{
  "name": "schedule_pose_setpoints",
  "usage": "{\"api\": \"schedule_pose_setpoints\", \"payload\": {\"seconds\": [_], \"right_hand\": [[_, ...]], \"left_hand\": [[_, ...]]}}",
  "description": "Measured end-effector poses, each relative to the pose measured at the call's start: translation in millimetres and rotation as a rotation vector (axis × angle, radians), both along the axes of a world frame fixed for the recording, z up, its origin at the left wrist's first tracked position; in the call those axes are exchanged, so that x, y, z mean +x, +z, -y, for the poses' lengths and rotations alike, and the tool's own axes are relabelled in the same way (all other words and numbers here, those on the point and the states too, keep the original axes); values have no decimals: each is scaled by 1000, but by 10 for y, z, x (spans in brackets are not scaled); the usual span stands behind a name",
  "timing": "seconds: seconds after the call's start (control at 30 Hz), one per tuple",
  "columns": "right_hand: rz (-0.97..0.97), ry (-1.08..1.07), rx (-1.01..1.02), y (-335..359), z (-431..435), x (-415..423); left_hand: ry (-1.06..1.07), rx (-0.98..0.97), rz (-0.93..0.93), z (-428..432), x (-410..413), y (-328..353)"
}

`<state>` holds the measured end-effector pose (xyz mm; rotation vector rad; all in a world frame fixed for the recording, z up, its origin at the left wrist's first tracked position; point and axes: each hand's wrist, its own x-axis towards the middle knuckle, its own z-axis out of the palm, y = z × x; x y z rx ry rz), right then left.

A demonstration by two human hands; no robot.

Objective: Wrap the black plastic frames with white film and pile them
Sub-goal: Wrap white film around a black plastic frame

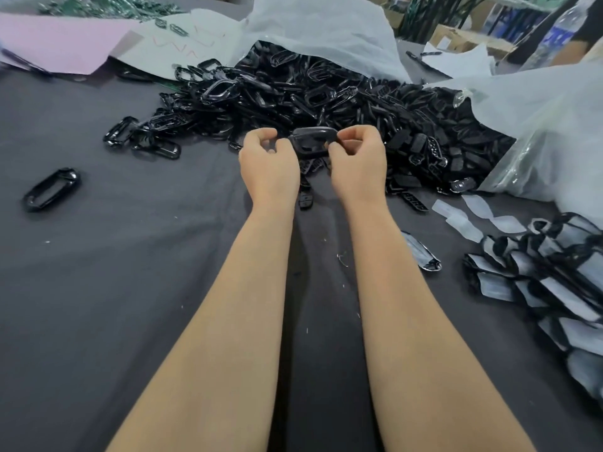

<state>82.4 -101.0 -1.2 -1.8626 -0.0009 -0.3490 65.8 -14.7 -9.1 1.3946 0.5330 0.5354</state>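
Note:
Both hands are raised over the dark cloth table [114,288], in front of a big heap of loose black plastic frames [326,99]. Between them is one black frame [311,141] with a dull film over it. My right hand [357,161] pinches its right end. My left hand [269,164] has its fingers curled at the left end; whether it grips the frame or the film's edge is hidden. At the right lies a pile of wrapped frames [548,275], black with white film, and one wrapped frame [421,252] apart from it.
Strips of white film [473,213] lie beside the wrapped pile. Large plastic bags [538,125] spill the heap from the back and right. A lone frame [52,189] sits far left, pink paper [58,44] at the back left, a water bottle [558,31] at the back right.

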Motion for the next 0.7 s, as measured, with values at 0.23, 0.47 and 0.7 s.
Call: {"api": "schedule_pose_setpoints", "payload": {"seconds": [0.23,0.47,0.7], "right_hand": [[-88,103,229,47,271,-291],[-61,91,23,-33,606,-600],[-50,-7,-16,-118,791,-690]], "left_hand": [[-156,45,32,183,-259,44],[-190,-27,70,430,-528,24],[-172,170,19,453,-682,-93]]}}
